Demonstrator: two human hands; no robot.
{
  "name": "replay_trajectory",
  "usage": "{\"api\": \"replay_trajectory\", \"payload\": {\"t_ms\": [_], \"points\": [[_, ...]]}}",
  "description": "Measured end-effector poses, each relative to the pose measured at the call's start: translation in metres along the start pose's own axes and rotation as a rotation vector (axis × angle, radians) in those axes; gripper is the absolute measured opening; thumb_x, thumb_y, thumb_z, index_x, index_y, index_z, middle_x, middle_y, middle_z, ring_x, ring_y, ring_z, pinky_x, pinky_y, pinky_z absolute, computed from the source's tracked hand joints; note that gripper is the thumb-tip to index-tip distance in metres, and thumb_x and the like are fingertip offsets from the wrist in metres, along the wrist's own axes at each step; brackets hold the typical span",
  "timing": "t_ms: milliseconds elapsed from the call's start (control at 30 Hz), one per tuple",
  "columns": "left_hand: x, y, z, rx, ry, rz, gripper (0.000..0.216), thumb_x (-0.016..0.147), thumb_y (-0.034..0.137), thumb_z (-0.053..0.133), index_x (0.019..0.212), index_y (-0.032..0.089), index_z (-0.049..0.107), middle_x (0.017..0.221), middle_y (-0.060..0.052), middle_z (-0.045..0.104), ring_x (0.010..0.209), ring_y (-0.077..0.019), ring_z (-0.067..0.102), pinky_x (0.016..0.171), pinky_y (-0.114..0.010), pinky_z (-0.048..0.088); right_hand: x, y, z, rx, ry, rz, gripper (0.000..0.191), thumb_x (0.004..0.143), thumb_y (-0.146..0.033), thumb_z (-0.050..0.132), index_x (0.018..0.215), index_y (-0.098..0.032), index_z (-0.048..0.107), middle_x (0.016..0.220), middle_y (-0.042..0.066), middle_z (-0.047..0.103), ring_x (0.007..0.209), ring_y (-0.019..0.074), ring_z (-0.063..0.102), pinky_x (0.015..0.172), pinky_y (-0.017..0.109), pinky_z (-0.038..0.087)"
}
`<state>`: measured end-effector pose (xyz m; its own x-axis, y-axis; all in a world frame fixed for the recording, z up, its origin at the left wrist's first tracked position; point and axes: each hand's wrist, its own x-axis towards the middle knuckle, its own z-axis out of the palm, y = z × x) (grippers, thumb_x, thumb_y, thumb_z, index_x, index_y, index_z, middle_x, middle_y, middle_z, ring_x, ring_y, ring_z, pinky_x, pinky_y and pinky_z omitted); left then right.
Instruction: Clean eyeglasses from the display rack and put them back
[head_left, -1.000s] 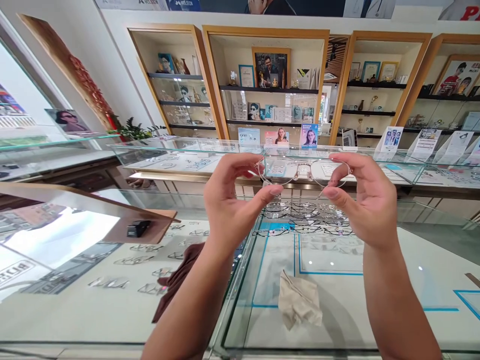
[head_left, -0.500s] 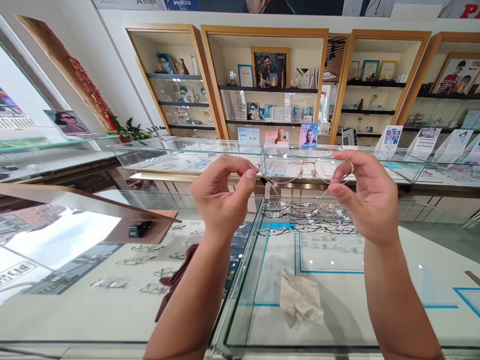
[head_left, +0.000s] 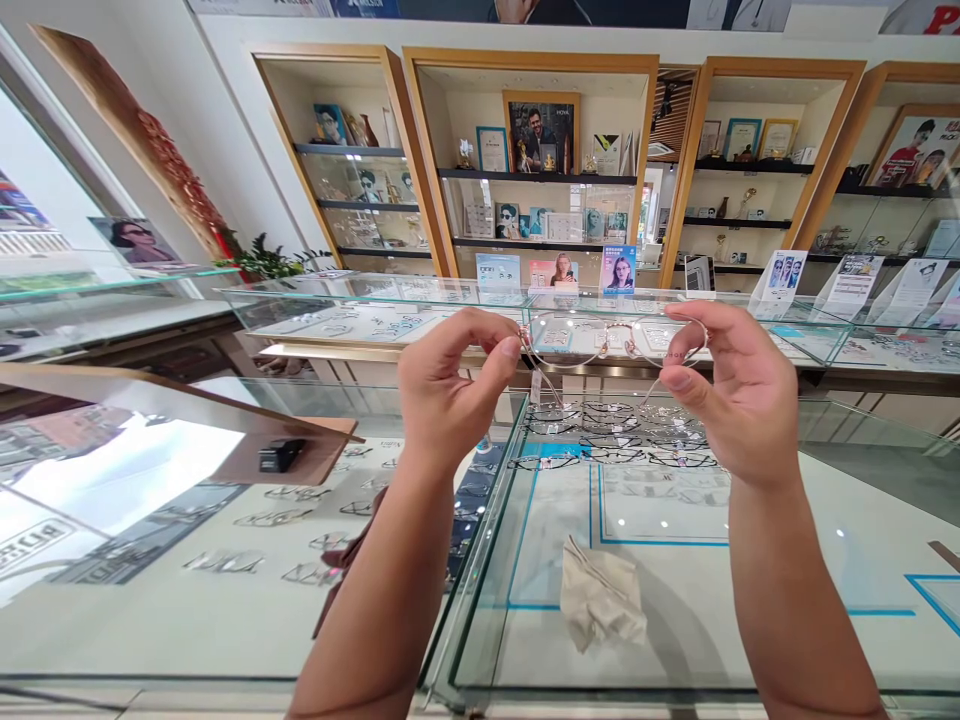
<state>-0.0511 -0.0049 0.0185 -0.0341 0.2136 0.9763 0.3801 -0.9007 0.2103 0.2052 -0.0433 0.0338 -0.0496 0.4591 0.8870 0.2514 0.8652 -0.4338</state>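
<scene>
The left hand [head_left: 450, 395] and right hand [head_left: 739, 400] each pinched an outer corner of thin wire glasses [head_left: 611, 345] above the glass surface [head_left: 787, 560]; the frame looked light, bendable and fragile.

Two hands, one left hand [head_left: 442, 400] and one right hand [head_left: 739, 395], share one pair of thin-rimmed glasses [head_left: 611, 345]. One beige cloth [head_left: 600, 600] on the glass tabletop [head_left: 825, 540]. Three small picture cards [head_left: 553, 272] beyond.

Only "HOYA" reads, on the framed portrait [head_left: 541, 135].
</scene>
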Motion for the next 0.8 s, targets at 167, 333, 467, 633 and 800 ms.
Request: {"api": "replay_trajectory", "payload": {"t_ms": [167, 333, 467, 633, 800], "points": [[-0.0001, 0.0002, -0.0019, -0.017, -0.048, 0.036, 0.014, 0.097, 0.033, 0.065, 0.086, 0.026, 0.07, 0.079, -0.002, 0.072, 0.074, -0.017, 0.064, 0.066, -0.035, 0.051, 0.0003, -0.0003, 0.0001, 0.011, -0.005, -0.005, 0.039, 0.089, -0.055, 0.081, 0.119, -0.031, 0.073, 0.09, 0.001, 0.068, 0.085, 0.0211, 0.065, 0.086, 0.043, 0.058], [0.0008, -0.0002, -0.0023, -0.006, -0.048, 0.072, 0.011, 0.094, 0.029, 0.067, 0.084, 0.025, 0.069, 0.075, -0.001, 0.069, 0.07, -0.016, 0.063, 0.063, -0.034, 0.051, 0.0002, -0.0002, -0.0001, 0.0, -0.005, -0.001, 0.041, 0.089, -0.057, 0.08, 0.119, -0.03, 0.073, 0.089, 0.001, 0.068, 0.086, 0.0214, 0.065, 0.085, 0.043, 0.058], [0.0016, -0.0006, -0.002, -0.016, -0.041, 0.104, 0.01, 0.092, 0.021, 0.067, 0.083, 0.024, 0.068, 0.074, 0.001, 0.068, 0.068, -0.0141, 0.061, 0.062, -0.032, 0.049, 0.0003, 0.0002, -0.0005, 0.017, -0.003, -0.017, 0.038, 0.09, -0.055, 0.08, 0.119, -0.031, 0.074, 0.088, 0.001, 0.068, 0.085, 0.0212, 0.065, 0.085, 0.042, 0.058], [0.0021, 0.001, -0.002, -0.008, -0.051, 0.123, 0.012, 0.09, 0.016, 0.065, 0.083, 0.025, 0.067, 0.074, 0.002, 0.069, 0.067, -0.0136, 0.061, 0.061, -0.031, 0.05, 0.0002, 0.0008, -0.0012, 0.001, 0.0, -0.006, 0.039, 0.089, -0.055, 0.081, 0.119, -0.031, 0.074, 0.087, 0.001, 0.066, 0.085, 0.0216, 0.065, 0.08, 0.041, 0.057], [0.0024, 0.0022, -0.0017, -0.002, -0.052, 0.116, 0.013, 0.088, 0.015, 0.065, 0.082, 0.026, 0.067, 0.073, 0.002, 0.068, 0.066, -0.014, 0.061, 0.061, -0.032, 0.049, 0.0001, 0.0005, -0.0022, -0.01, -0.004, 0.009, 0.04, 0.089, -0.057, 0.079, 0.119, -0.031, 0.073, 0.089, 0.002, 0.067, 0.086, 0.0223, 0.066, 0.076, 0.04, 0.057]]}}
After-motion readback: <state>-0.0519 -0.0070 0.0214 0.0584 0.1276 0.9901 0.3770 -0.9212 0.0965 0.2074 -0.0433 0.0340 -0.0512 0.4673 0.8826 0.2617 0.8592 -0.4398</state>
